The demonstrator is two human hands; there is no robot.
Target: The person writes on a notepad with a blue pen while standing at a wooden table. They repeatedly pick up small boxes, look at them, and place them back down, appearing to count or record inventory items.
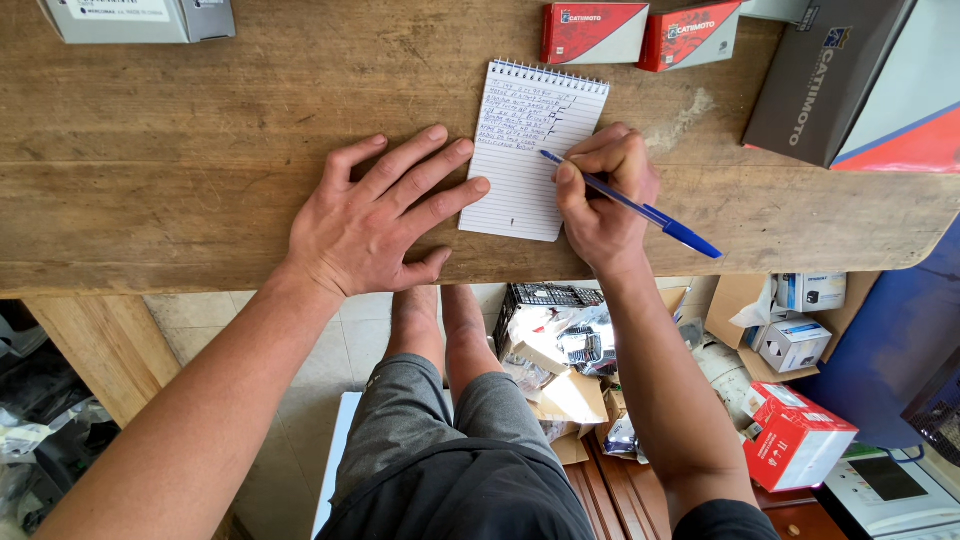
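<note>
A small spiral-bound notepad (530, 150) lies on a worn wooden counter (180, 160), its upper lines filled with handwriting. My left hand (375, 215) rests flat on the wood, fingers spread, with the fingertips touching the pad's left edge. My right hand (605, 195) grips a blue pen (640, 208) whose tip sits on the right side of the page, just below the written lines. The lower half of the page is blank.
Two red and white boxes (640, 32) stand at the counter's back edge, a large grey and red carton (850, 80) at the back right, a grey box (140, 18) at the back left. Below the counter, small cartons (795, 440) and a black crate (545, 298) crowd the floor beside my legs.
</note>
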